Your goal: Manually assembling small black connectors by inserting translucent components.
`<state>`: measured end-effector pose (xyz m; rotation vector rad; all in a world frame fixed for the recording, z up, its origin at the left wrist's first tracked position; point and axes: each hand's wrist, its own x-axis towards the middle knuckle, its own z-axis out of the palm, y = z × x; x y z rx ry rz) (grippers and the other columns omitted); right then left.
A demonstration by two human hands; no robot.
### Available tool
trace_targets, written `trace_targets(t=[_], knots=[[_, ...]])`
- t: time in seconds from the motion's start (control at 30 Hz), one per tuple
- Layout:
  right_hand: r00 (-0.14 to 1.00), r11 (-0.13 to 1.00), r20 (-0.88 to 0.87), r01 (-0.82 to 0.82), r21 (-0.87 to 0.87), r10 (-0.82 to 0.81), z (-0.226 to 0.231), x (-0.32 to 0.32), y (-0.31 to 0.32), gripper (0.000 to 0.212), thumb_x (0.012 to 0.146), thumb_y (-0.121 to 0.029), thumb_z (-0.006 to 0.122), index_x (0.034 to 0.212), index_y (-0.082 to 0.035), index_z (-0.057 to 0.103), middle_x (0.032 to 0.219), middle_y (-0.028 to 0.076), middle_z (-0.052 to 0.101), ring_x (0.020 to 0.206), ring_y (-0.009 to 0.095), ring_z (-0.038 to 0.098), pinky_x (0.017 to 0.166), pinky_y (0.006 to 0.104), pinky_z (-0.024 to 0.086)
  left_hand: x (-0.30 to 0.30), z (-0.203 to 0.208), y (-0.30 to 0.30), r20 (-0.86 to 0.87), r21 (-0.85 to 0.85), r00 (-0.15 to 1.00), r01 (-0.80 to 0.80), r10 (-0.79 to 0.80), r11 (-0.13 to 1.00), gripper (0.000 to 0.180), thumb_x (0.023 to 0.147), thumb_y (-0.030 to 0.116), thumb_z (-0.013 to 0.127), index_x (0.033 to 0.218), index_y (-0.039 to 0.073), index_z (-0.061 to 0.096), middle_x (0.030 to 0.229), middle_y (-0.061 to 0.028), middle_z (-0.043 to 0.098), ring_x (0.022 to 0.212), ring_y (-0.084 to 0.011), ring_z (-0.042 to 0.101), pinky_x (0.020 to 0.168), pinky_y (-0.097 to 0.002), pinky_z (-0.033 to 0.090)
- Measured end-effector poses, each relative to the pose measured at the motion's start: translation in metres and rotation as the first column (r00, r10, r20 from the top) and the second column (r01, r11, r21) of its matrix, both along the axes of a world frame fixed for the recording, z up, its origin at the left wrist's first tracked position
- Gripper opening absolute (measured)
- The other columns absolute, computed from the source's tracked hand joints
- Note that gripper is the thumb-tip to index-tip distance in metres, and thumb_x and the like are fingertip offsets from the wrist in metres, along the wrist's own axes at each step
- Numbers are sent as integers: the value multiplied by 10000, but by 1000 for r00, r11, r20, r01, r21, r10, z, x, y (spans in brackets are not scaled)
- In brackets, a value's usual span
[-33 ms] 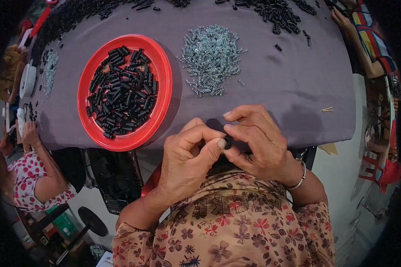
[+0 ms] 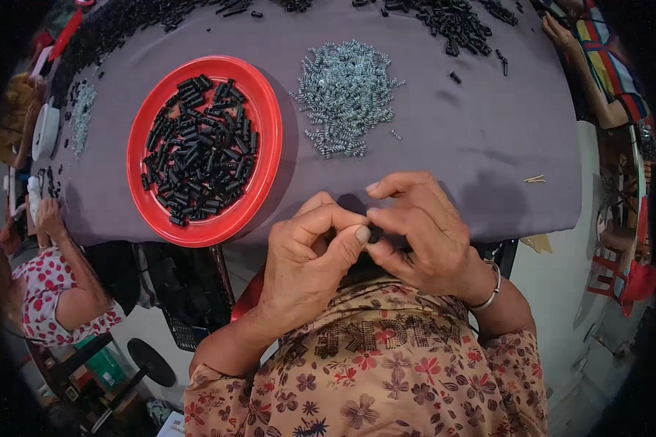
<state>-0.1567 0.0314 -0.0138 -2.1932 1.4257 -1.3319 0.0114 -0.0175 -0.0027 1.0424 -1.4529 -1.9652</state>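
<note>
At the near edge of the table, my left hand (image 2: 310, 255) pinches a small black plastic piece (image 2: 374, 234) between thumb and index finger. The thumb and bent fingers of my right hand (image 2: 426, 237) close on the same piece from the other side. Most of it is hidden by fingertips. To the left of my hands stands a red round tray (image 2: 268, 131) heaped with short black plastic tubes (image 2: 204, 146). A pile of small silvery coil springs (image 2: 346, 95) lies on the cloth beyond my hands.
Grey-purple cloth (image 2: 430, 131) covers the table. More black pieces (image 2: 455, 25) are heaped along the far side. Two thin gold-coloured pins (image 2: 535, 179) lie at the right. Other people's arms rest at the left (image 2: 73, 255) and far right (image 2: 587, 73). A black crate (image 2: 189, 291) is below the table edge.
My right index finger has shifted very slightly at the black piece. Everything else stays where it was.
</note>
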Motion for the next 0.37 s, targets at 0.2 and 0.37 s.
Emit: trace_targets(t=[0.2, 0.37], knots=[[1000, 1000, 13, 13, 0, -13, 1, -2, 0, 275, 626, 16, 706, 860, 41, 564, 759, 135, 547, 821, 296, 592, 636, 334, 476, 0, -2, 0, -190, 124, 981, -4, 28, 992, 165, 933, 116, 521, 931, -14, 623, 818, -4, 495, 680, -53, 497, 591, -207, 423], [981, 993, 193, -11, 117, -12, 13, -2, 3, 283, 660, 10, 720, 912, 13, 588, 806, 134, 570, 841, 286, 603, 636, 334, 486, 3, -13, -3, -194, 160, 978, -43, 74, 986, 190, 943, 139, 503, 987, 0, 624, 862, -10, 505, 705, -64, 528, 615, -207, 443]])
